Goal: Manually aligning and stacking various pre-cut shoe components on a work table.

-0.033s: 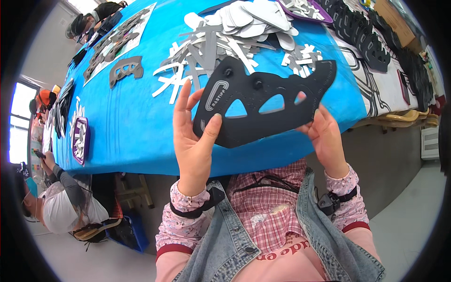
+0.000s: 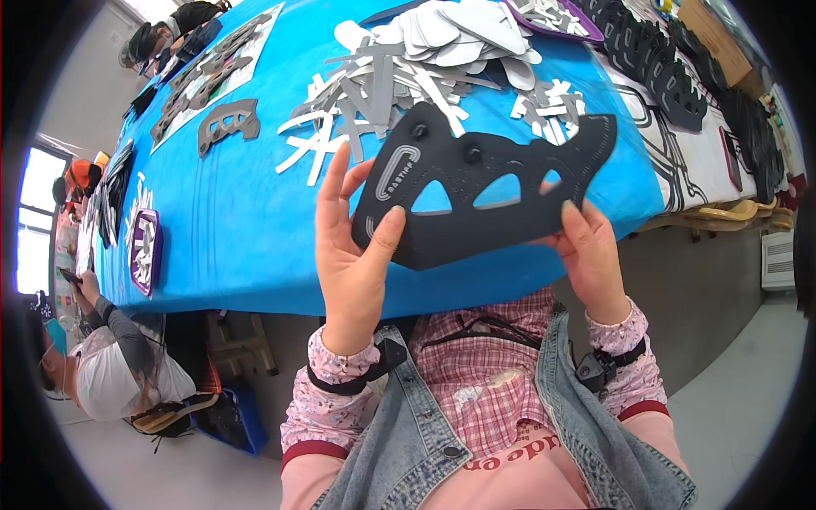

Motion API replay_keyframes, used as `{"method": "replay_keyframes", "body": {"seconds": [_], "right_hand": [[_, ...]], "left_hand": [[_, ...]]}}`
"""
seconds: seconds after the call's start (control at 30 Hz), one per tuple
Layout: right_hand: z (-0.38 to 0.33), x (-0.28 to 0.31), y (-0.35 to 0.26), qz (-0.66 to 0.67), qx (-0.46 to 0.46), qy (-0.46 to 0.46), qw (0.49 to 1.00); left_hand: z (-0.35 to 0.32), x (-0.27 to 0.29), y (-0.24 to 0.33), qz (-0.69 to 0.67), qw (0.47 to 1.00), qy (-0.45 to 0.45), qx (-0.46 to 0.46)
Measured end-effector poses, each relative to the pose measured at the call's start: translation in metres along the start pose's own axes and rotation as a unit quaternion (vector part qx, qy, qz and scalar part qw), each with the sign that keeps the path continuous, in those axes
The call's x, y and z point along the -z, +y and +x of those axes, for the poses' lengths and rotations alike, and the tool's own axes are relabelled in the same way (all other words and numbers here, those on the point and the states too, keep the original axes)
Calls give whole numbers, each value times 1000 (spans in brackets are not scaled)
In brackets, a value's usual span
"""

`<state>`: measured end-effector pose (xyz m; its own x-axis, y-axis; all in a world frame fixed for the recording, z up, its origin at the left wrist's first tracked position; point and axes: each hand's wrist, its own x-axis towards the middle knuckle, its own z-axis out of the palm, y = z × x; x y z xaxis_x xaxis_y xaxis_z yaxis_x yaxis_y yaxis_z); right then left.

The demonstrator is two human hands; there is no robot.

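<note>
Both hands held a flat black cut-out panel [image 2: 476, 191] up over the near edge of the blue table [image 2: 238, 229].

The panel was matte and thin, curved like a shoe-upper piece, with triangular openings and small round studs. The left hand [image 2: 353, 255] pinched its rounded end, thumb on the face; the right hand [image 2: 591, 255] gripped the lower edge near the narrow end. Behind lay a loose heap of pale grey strips [image 2: 374, 93], white oval pieces [image 2: 463, 30] and stacked black panels [image 2: 663, 68].

Two hands [image 2: 353, 255], one held black cut-out panel [image 2: 476, 191], one blue table [image 2: 238, 229].
</note>
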<state>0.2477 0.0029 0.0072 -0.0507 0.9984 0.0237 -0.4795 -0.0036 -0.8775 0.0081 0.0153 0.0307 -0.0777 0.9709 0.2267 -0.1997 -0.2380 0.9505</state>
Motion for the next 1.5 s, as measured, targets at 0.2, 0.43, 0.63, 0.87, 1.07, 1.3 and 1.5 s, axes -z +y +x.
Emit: {"method": "replay_keyframes", "body": {"seconds": [0.2,0.43,0.63,0.87,1.07,1.3,1.5], "right_hand": [[0,-13,-7,-66,-15,-23,997],[1,-16,-27,-274,126,79,950],[1,-50,-41,-637,363,-132,667],[71,-33,-57,-582,287,-154,745],[120,-31,-64,-444,45,-287,848],[199,-10,-56,-641,302,-126,694],[250,16,-42,-777,227,-52,585]], "left_hand": [[-3,9,0,2,996,-49,79],[-2,13,-6,8,993,-65,103],[-13,21,0,-298,909,-242,161],[-7,37,2,-49,962,-100,249],[-6,34,-13,-117,973,-92,178],[-7,24,-15,-102,964,-65,239],[-10,32,-26,-40,986,-25,159]]}}
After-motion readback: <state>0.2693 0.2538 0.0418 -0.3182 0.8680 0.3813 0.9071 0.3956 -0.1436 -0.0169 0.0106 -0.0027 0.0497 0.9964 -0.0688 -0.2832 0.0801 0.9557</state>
